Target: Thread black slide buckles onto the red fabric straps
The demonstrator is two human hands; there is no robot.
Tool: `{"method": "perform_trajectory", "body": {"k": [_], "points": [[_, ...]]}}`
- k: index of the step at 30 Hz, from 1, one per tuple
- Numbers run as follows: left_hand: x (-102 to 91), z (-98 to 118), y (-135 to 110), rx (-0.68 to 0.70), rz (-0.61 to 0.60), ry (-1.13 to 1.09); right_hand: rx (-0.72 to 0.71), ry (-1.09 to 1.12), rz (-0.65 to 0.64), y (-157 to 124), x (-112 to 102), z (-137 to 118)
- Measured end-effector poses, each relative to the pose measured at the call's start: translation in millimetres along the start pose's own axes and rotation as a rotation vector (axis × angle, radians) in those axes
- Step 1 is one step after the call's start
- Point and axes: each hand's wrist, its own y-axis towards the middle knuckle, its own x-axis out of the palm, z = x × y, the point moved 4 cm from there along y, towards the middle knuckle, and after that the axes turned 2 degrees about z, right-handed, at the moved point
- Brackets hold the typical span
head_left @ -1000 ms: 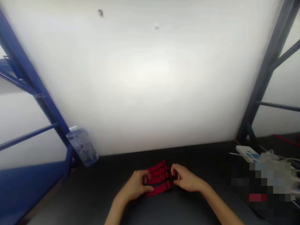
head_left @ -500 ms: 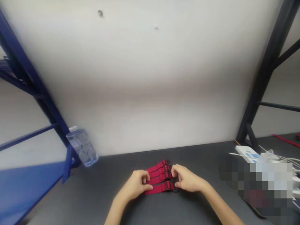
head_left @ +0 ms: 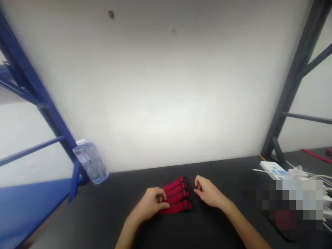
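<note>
Several red webbing straps point(head_left: 175, 207) lie side by side on a dark tabletop, with black buckles point(head_left: 186, 204) and dark rings at their right ends. My left hand point(head_left: 153, 204) is at the left ends of the straps, fingers curled and thumb resting on the nearest one, holding them against the table. Its fingers hide the far left ends. To the right of the buckles is my right hand point(head_left: 209, 192), its thumb and bent forefinger apart with nothing between them. It does not touch the straps.
A clear plastic bottle point(head_left: 92, 162) with a white cap stands by the blue metal frame point(head_left: 55, 117) at left. At right are a white and blue box point(head_left: 273, 168), white cables point(head_left: 317, 175) and a blurred-out patch. A dark post point(head_left: 284, 93) rises behind them.
My right hand has drawn away from the buckles, slightly up and to the right. My left hand stays on the straps. The light on the wall and table has shifted.
</note>
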Motion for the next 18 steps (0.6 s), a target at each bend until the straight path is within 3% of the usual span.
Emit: {"method": "perform_trajectory", "body": {"k": [4,8,13,18], "points": [[-11.7,-4.1,2.8,0.04,0.23,0.074,0.02,-0.124,0.147,3.7,-0.9,11.4],[-17.3,-26.0,7.3,0.078,0.431,0.289,0.013,-0.251,0.238,9.4,1.9,23.3],[-5.3,-65.8,22.8,-0.095,0.417,0.543,0.038,-0.405,0.176,14.9,16.2,36.7],[-1.6,-82.6,37.6,-0.109,0.31,0.61,0.089,-0.449,0.103,17.3,24.3,41.7]]}}
